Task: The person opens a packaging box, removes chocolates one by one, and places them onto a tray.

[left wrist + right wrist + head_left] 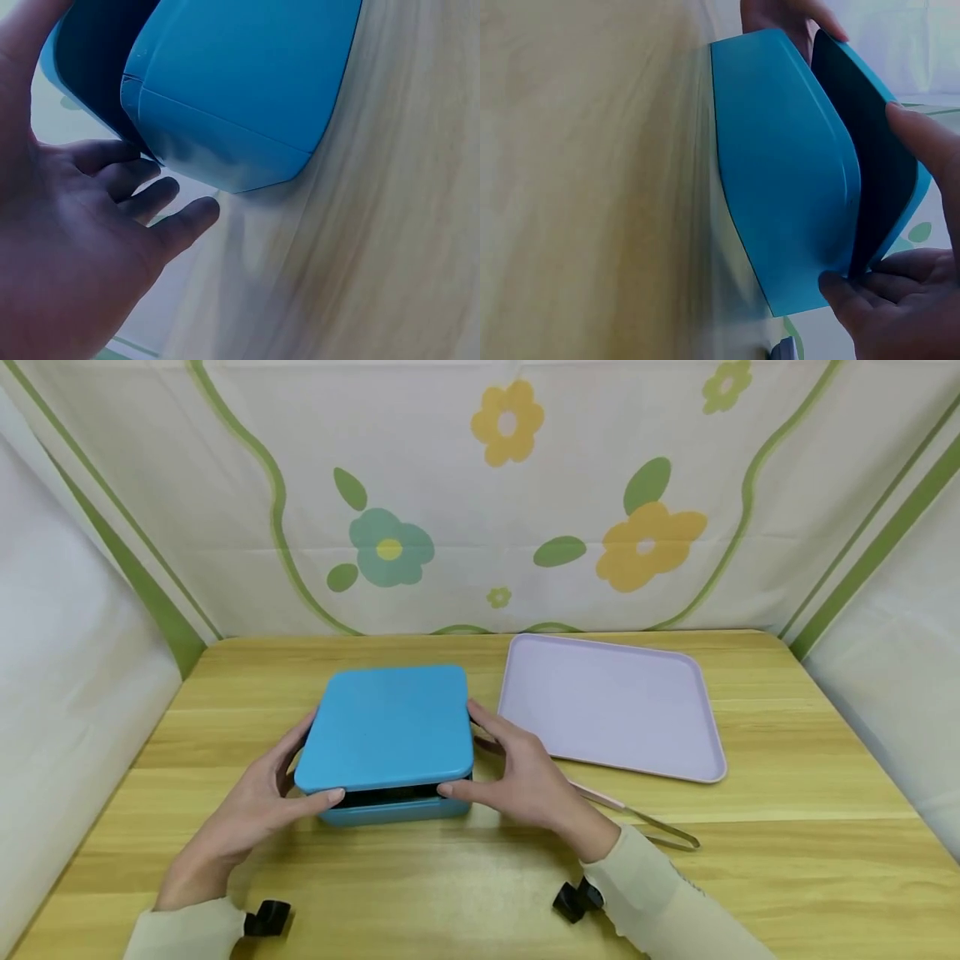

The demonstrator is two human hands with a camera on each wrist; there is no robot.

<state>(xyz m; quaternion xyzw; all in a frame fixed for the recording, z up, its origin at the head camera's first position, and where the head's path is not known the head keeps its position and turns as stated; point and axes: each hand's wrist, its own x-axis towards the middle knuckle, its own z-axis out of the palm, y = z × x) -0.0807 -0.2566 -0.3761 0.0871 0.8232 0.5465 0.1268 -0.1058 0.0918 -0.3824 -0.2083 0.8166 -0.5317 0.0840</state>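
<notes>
A square blue box [397,813] sits on the wooden table left of centre, its blue lid [386,727] raised at the front so a dark gap shows beneath. My left hand [247,810] holds the lid at its left side, thumb on the front edge. On the opposite side, my right hand [525,777] grips the lid, its thumb also at the front edge. The right wrist view shows the lid [866,120] tilted away from the box wall [780,172]. What the box contains is hidden.
A pale purple tray [615,710] lies at the back right. Metal tongs [596,796] rest on the table in front of it, partly hidden by my right hand. A flowered cloth [465,502] hangs behind the table's far edge.
</notes>
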